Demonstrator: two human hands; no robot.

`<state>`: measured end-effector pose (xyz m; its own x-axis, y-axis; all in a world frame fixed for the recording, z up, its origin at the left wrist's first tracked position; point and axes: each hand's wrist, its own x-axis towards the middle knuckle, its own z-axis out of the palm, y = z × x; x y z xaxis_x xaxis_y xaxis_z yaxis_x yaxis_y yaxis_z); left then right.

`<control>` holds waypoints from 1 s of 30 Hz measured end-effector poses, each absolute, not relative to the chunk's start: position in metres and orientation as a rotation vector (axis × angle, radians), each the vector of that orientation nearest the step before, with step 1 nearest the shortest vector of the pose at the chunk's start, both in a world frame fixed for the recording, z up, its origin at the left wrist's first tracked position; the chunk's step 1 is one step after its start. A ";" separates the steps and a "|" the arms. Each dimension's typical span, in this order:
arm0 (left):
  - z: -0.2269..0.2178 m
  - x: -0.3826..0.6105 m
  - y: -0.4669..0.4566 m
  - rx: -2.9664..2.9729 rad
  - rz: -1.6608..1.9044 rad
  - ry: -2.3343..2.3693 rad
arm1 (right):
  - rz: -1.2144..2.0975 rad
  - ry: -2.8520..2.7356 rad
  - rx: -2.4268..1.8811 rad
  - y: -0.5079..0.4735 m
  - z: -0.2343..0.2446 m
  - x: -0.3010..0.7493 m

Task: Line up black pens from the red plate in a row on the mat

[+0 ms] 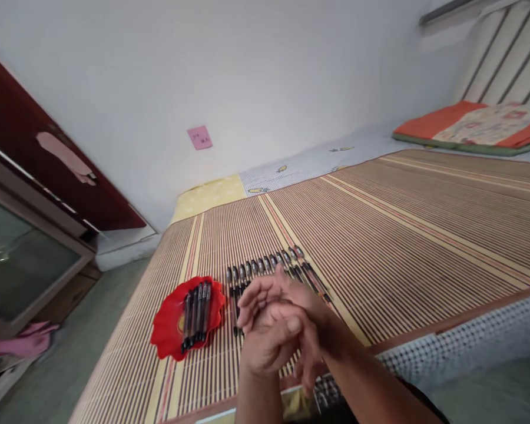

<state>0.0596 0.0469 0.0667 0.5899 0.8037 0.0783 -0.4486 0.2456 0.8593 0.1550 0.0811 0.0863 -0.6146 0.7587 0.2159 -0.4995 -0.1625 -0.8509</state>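
My two hands meet just above the near end of a row of several black pens [265,266] laid side by side on a striped bamboo mat [401,235]. My left hand [265,347] comes up from below and wraps round my right hand [265,297], with its fingers hanging down past the right wrist. The right hand's fingers point left, loosely curled and apart, with nothing visible in them. A red scalloped plate [165,330] lies left of my hands and holds several more black pens [195,312].
The mat covers a bed with a checked sheet edge [468,341] at the front. A white wall with a pink note [199,137] stands behind. A dark red cabinet with a glass front [22,259] is at the left, and a folded orange quilt [472,126] at the far right.
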 end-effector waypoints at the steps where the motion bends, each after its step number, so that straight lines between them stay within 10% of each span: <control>1: 0.066 0.056 0.045 0.964 0.951 0.409 | 1.939 -1.242 -0.274 0.075 0.087 0.149; 9: 0.086 0.045 0.042 0.927 1.278 0.602 | 2.137 -1.010 -0.161 0.076 0.076 0.117; 16: 0.098 -0.028 0.052 1.186 1.443 1.266 | 1.398 -1.251 -0.730 0.090 0.092 0.149; 21: 0.074 -0.123 0.057 1.600 0.867 2.463 | 1.129 -1.217 -0.877 0.100 0.103 0.198; 30: 0.047 -0.151 0.081 1.633 0.395 2.563 | 1.006 -1.124 -0.892 0.108 0.097 0.224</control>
<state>-0.1514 0.0811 0.0471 -0.4301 0.8999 0.0725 0.8799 0.3999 0.2568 0.2243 0.1076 0.0972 0.1251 0.9500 0.2860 -0.1788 0.3051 -0.9354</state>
